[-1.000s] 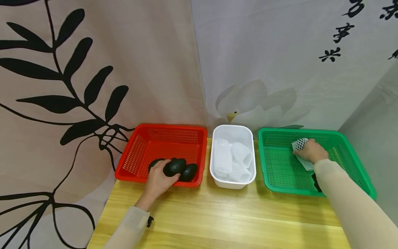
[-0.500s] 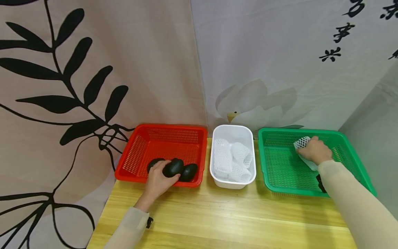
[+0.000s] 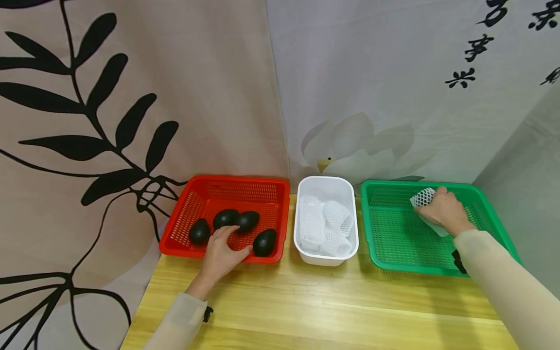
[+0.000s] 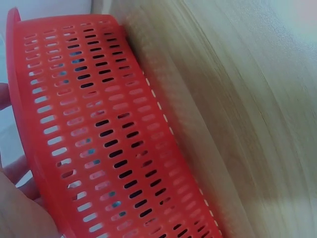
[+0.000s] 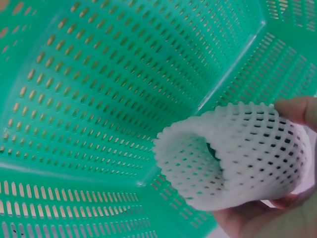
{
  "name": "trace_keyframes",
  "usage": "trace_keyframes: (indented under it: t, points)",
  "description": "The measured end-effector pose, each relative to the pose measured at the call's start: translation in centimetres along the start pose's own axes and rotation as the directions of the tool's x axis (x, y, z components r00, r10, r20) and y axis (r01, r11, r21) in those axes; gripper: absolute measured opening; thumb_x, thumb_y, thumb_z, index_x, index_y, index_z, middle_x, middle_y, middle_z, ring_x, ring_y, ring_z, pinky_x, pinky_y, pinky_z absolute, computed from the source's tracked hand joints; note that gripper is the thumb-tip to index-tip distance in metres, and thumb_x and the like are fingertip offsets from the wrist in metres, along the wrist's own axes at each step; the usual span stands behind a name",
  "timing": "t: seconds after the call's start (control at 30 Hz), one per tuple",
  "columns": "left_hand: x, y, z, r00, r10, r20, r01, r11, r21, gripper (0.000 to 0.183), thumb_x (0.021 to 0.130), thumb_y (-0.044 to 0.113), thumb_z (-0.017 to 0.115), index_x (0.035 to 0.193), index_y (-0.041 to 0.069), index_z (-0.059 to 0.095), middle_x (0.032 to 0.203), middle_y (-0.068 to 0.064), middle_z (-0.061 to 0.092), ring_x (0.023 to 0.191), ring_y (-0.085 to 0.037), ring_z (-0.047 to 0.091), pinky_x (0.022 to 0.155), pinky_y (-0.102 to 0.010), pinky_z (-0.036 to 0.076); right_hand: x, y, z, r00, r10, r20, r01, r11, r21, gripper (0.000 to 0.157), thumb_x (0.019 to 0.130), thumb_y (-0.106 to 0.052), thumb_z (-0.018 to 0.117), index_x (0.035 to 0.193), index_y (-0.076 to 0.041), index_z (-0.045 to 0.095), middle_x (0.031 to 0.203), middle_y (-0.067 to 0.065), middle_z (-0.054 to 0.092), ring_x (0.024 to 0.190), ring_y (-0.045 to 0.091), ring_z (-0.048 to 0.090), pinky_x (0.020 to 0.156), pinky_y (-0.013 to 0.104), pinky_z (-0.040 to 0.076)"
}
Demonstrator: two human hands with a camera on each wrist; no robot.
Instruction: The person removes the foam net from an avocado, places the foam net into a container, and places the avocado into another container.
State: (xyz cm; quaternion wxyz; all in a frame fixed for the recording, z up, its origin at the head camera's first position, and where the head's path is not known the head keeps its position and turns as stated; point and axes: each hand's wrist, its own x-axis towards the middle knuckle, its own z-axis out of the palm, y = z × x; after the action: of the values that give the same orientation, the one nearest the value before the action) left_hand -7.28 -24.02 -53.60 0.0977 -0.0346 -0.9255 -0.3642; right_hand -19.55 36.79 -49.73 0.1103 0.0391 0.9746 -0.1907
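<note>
My left hand [image 3: 220,257] is over the near side of the red basket [image 3: 238,181], thumb and fingers spread apart with nothing between them. Several dark green avocados lie in that basket: one avocado [image 3: 200,232] is left of the hand, another avocado [image 3: 248,222] is by the fingertips, and a third avocado [image 3: 264,243] is right of the thumb. In the green basket [image 3: 393,253], my right hand [image 3: 444,211] grips a white foam net sleeve [image 5: 252,153] between thumb and fingers. Something dark shows through its mesh and inside its open end; its kind is mostly hidden.
Between the two baskets stands a white bin [image 3: 325,260] containing several foam net sleeves [image 3: 312,218]. All three containers sit on a wooden table [image 3: 306,301], close to a printed curtain [image 3: 227,97] behind them.
The avocado in my left hand has been let go and lies in the red basket, away from the thumb. My right hand, still gripping the sleeve, has shifted slightly.
</note>
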Motion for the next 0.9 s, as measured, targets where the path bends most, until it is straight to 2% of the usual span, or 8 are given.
trace_keyframes:
  t: [0.17, 0.37, 0.67, 0.9]
  points:
    - [-0.2, 0.3, 0.0, 1.000, 0.013, -0.007, -0.012, 1.000, 0.011, 0.066, 0.077, 0.035, 0.092, 0.132, 0.007, 0.068, 0.139, -0.017, 0.062, 0.126, -0.039, 0.056, 0.103, -0.059, 0.048, -0.9, -0.4, -0.2, 0.999, -0.035, -0.030, 0.036, 0.999, 0.027, 0.099, 0.094, -0.043, 0.068, 0.143, 0.028, 0.020, 0.118, 0.047, 0.041, 0.100, 0.062, 0.051, 0.072, 0.066, 0.049]
    - [-0.1, 0.9, -0.2, 0.995, 0.084, -0.049, -0.084, 0.996, -0.009, 0.065, 0.076, 0.031, 0.093, 0.131, 0.006, 0.068, 0.138, -0.020, 0.062, 0.127, -0.039, 0.056, 0.105, -0.060, 0.046, -2.0, -0.7, -0.5, 0.996, -0.062, -0.062, 0.065, 0.997, 0.042, 0.097, 0.095, -0.042, 0.069, 0.146, 0.025, 0.022, 0.121, 0.044, 0.041, 0.099, 0.057, 0.051, 0.069, 0.061, 0.050]
    - [0.0, 1.9, -0.6, 0.978, 0.186, -0.094, -0.190, 0.981, -0.030, 0.066, 0.073, 0.028, 0.095, 0.129, 0.005, 0.070, 0.136, -0.019, 0.064, 0.126, -0.035, 0.058, 0.106, -0.060, 0.042, -3.4, -1.1, -1.0, 0.989, -0.112, -0.101, 0.118, 0.992, 0.053, 0.094, 0.096, -0.043, 0.069, 0.147, 0.022, 0.025, 0.123, 0.042, 0.042, 0.099, 0.055, 0.052, 0.067, 0.057, 0.050]
    - [-0.2, 3.2, -0.7, 0.965, 0.239, -0.108, -0.243, 0.970, -0.022, 0.067, 0.071, 0.029, 0.096, 0.128, 0.006, 0.070, 0.137, -0.015, 0.064, 0.127, -0.034, 0.057, 0.107, -0.058, 0.040, -4.6, -2.2, -0.8, 0.977, -0.154, -0.149, 0.165, 0.984, 0.061, 0.092, 0.093, -0.039, 0.075, 0.147, 0.021, 0.030, 0.119, 0.039, 0.047, 0.093, 0.050, 0.055, 0.061, 0.051, 0.051]
